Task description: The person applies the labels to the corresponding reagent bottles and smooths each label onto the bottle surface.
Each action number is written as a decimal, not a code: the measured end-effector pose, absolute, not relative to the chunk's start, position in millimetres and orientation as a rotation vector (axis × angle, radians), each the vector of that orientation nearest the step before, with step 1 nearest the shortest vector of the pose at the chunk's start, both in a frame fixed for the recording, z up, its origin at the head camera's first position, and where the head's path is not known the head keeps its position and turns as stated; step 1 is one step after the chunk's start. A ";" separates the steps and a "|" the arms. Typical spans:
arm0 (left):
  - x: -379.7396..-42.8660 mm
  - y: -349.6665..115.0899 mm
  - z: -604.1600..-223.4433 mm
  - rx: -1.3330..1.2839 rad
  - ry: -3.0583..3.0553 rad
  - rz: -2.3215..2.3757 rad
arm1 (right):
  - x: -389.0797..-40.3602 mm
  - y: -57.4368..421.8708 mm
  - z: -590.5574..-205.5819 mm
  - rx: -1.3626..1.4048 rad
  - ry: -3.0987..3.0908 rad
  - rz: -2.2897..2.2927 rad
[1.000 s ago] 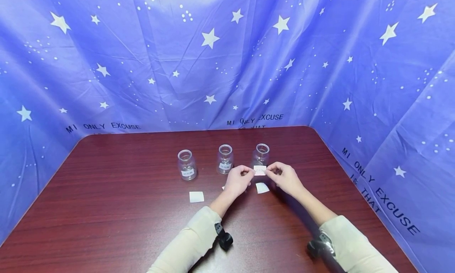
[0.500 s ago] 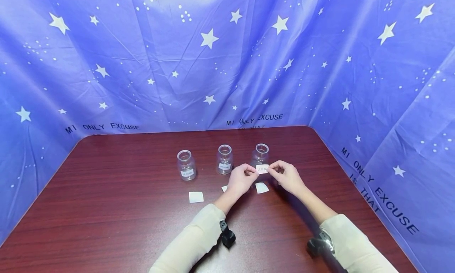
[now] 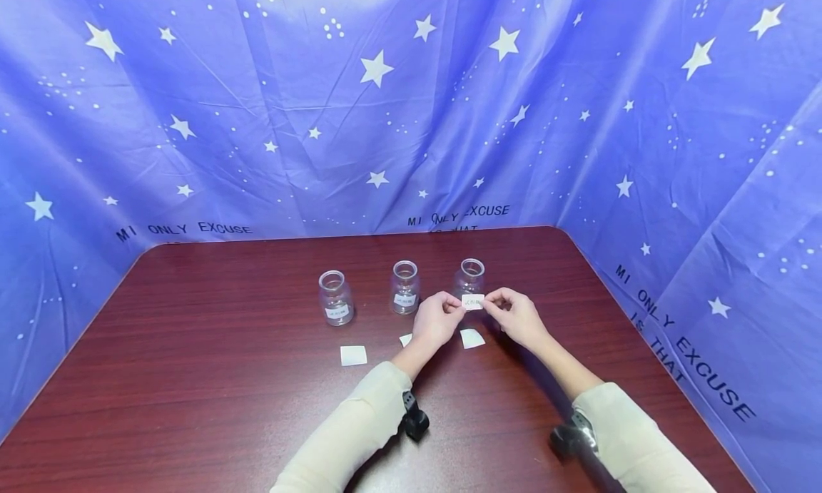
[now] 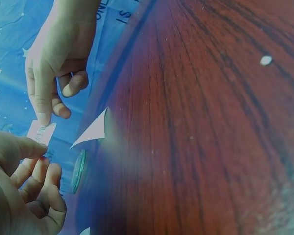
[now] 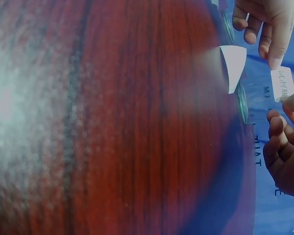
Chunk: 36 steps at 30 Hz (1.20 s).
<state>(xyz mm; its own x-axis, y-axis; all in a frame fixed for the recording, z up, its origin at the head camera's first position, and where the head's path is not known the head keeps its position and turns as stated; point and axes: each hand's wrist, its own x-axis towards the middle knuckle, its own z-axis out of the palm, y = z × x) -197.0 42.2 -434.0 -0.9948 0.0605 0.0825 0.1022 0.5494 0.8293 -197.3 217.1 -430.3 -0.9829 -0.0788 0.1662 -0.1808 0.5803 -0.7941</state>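
Note:
A small white label [image 3: 473, 302] with dark printed characters is stretched between both hands, right in front of the right-hand glass jar [image 3: 472, 270]. Its left end is pinched by the thumb and finger of my left hand [image 3: 437, 322]. My right hand [image 3: 519, 318] pinches the other end. The left wrist view shows the same label [image 4: 41, 133] between the two sets of fingertips. Whether it touches the glass cannot be told. The middle jar [image 3: 405, 285] and the left jar [image 3: 335, 297] stand upright, each bearing a similar printed label.
Blank white paper pieces lie on the dark red wooden table [image 3: 212, 350]: one paper square [image 3: 353, 355] before the left jar, another paper piece [image 3: 472, 338] below the hands, and a third piece [image 3: 406, 340] partly behind the left hand. A blue starry curtain [image 3: 321, 108] surrounds the table.
Over the last second both hands have shifted slightly away from the body, the left also a little rightward. The label has risen slightly in front of the right jar. Both pinches stay.

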 end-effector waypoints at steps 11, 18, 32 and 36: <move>-200.9 45.3 -433.0 -0.096 -2.764 -1.389 | -203.6 216.6 -435.1 0.172 -2.682 1.358; -203.3 46.9 -435.7 -0.098 -2.771 -1.331 | -207.0 216.5 -437.1 0.170 -2.643 1.386; -204.4 46.7 -436.6 -0.057 -2.768 -1.358 | -206.8 213.9 -436.6 0.121 -2.606 1.409; -204.4 46.0 -437.5 -0.052 -2.741 -1.394 | -206.5 213.8 -435.6 0.100 -2.586 1.423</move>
<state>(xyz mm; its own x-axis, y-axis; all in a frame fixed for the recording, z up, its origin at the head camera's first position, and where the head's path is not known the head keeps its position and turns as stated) -204.4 46.0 -437.5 -0.9972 0.0001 0.0746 0.0603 0.5890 0.8059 -206.5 213.8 -435.6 -0.9801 0.0312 0.1960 -0.1488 0.5377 -0.8299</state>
